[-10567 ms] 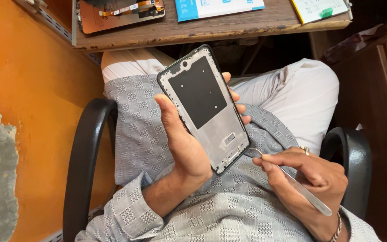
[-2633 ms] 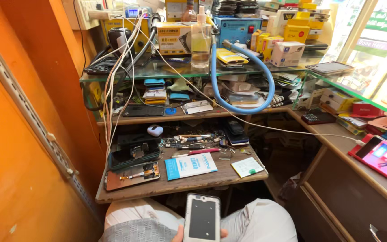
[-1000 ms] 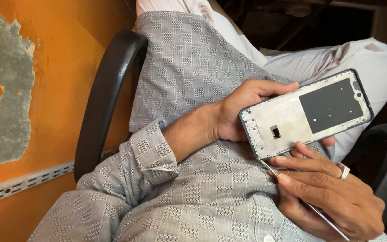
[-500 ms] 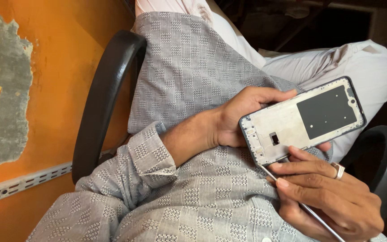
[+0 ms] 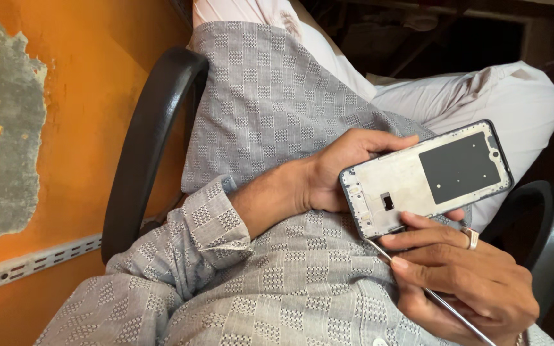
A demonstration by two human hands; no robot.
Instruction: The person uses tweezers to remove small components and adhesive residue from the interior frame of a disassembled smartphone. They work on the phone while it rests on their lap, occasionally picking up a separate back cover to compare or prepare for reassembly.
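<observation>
Right fingers: our right hand (image 5: 466,282) pinches a thin metal tool (image 5: 440,301) between thumb and forefinger, clamped tight; the middle fingers rest against the lower long edge of the phone frame (image 5: 426,178).
Left fingers: our left hand (image 5: 347,168) cups the frame from behind, thumb over the upper long edge, the other fingers hidden beneath; closed on it firmly.
Tool tip: it meets the frame's lower corner at the end nearest the left wrist, touching or just under the rim; we cannot tell which.
Frame position: held over our lap, above the grey checked shirt (image 5: 277,115), inner face up.
Long axis: it runs from the left palm out toward the right knee, tilted slightly upward at the far end.
Direction from fingers: the frame lies up and away from the right fingertips; the tool shaft trails back toward the lower right.
Nearer hand: both touch it; the left carries it.
Edges: the dark pad sits on the far half, the small cut-out on the near half.
Open room: the black chair armrest (image 5: 549,237) is close under the right hand; the other armrest (image 5: 145,147) and the orange wall (image 5: 78,128) stand well apart on the left.
</observation>
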